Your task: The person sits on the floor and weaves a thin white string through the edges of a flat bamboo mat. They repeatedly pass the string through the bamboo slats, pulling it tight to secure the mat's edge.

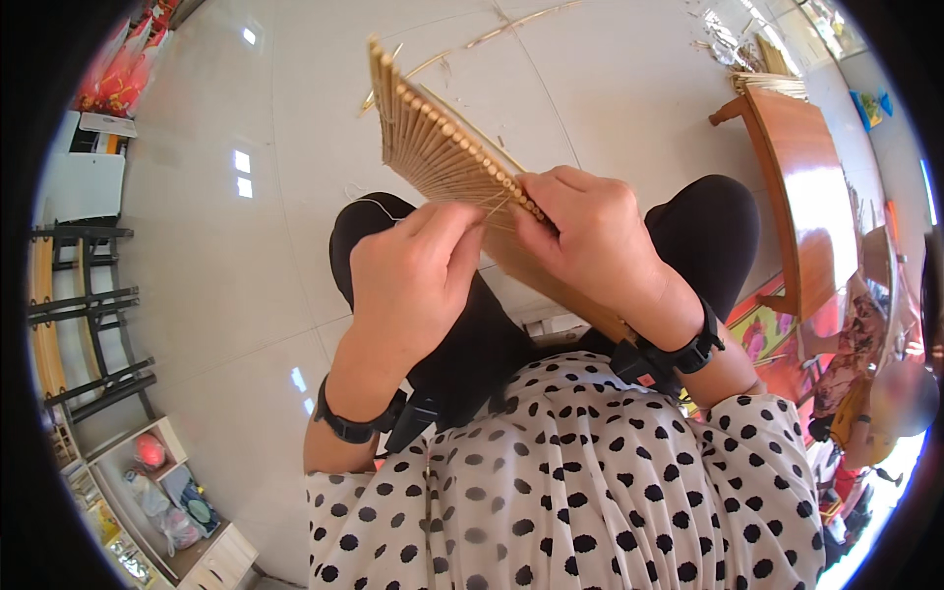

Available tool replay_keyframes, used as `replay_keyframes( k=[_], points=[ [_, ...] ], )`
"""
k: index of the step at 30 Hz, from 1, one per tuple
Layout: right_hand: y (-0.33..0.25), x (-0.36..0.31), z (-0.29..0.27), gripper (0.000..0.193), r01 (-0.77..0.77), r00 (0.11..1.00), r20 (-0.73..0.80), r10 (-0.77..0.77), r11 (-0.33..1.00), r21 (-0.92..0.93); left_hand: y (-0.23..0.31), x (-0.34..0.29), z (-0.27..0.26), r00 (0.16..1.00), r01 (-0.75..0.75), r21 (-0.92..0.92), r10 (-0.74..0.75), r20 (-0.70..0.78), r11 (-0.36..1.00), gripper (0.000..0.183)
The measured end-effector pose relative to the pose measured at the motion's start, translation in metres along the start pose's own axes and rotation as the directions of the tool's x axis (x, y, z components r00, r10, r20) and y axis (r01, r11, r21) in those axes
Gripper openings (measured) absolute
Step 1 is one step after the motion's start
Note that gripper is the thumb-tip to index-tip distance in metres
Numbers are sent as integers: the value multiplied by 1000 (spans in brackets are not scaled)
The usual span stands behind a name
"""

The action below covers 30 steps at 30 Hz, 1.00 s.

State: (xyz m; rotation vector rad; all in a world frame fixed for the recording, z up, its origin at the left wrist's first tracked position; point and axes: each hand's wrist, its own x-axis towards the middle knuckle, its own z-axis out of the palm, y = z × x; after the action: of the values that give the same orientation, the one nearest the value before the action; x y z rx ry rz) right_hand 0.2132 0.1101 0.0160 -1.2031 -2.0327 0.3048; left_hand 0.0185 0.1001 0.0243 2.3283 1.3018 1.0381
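The right hand (pixel 600 231) grips the near end of a mat of thin sticks (pixel 433 152), thumb and fingers clamped over its row of round stick ends, while the left hand (pixel 418 280), just beside it, is closed in a pinch on a pale thread (pixel 379 202) at the mat's face. Both wrists are bent inward, backs of the hands up. The mat slants from between the hands away to the upper left, above the person's dark-clad knees (pixel 713 231) (they flank it closely, and it hides some floor behind). Beyond, on the pale tiled floor (pixel 226 295), lies a curved strip (pixel 492 34). To the right stands a low wooden bench (pixel 801 187), pale sticks (pixel 772 87) bundled by its far end, with another person (pixel 855 423) past its near end. Along the left are red packages (pixel 118 74), black metal frames (pixel 93 295) and a cabinet (pixel 211 565) with plastic bags.
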Motion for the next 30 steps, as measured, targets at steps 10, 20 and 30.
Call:
replay_keyframes(
  k=[10,20,30],
  points=[
    [-14,-30,14,20,-38,999,29,34,986,162,9,-44,-6,955,293,-140,-284,80,946,9],
    [-12,-47,16,37,-29,998,-34,49,902,431,7,-68,-23,914,400,-173,-380,140,900,19],
    [-7,-53,21,33,-109,984,-73,163,872,478,-2,-66,-2,975,223,-185,-222,31,957,21]
  ],
)
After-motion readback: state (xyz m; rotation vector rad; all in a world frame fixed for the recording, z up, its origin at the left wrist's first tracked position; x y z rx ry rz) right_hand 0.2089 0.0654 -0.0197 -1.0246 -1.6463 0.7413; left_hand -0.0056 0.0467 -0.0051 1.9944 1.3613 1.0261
